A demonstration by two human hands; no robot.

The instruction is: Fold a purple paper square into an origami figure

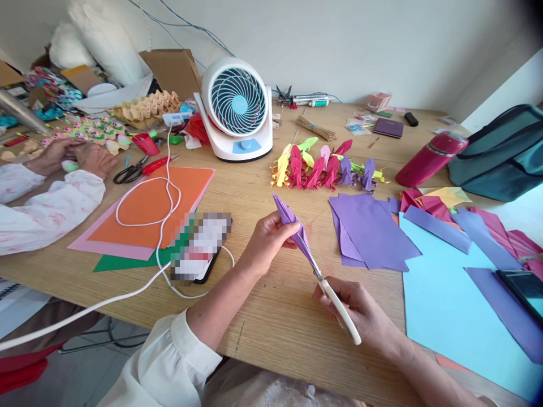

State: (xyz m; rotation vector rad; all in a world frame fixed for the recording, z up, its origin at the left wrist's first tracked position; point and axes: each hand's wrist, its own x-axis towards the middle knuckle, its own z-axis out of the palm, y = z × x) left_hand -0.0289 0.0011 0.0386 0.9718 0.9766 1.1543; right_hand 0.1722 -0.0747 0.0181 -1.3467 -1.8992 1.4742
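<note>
My left hand [269,240] is closed on a narrow folded piece of purple paper [289,217], its pointed end tilted up and to the left. White-handled scissors [339,311] are gripped in my right hand [360,311]. Their blades meet the lower end of the folded paper; whether they cut into it I cannot make out. Beyond my hands stands a group of small folded paper figures [316,169] in yellow, green, red and purple. Loose purple paper sheets [373,232] lie to the right of my left hand.
A white fan [240,107] stands at the back. Orange paper [153,215], a phone [201,249] and a white cable [139,291] lie left. Light blue paper [449,305], a pink bottle [432,158] and a teal bag [500,152] are right. Another person's hands [91,158] work at far left.
</note>
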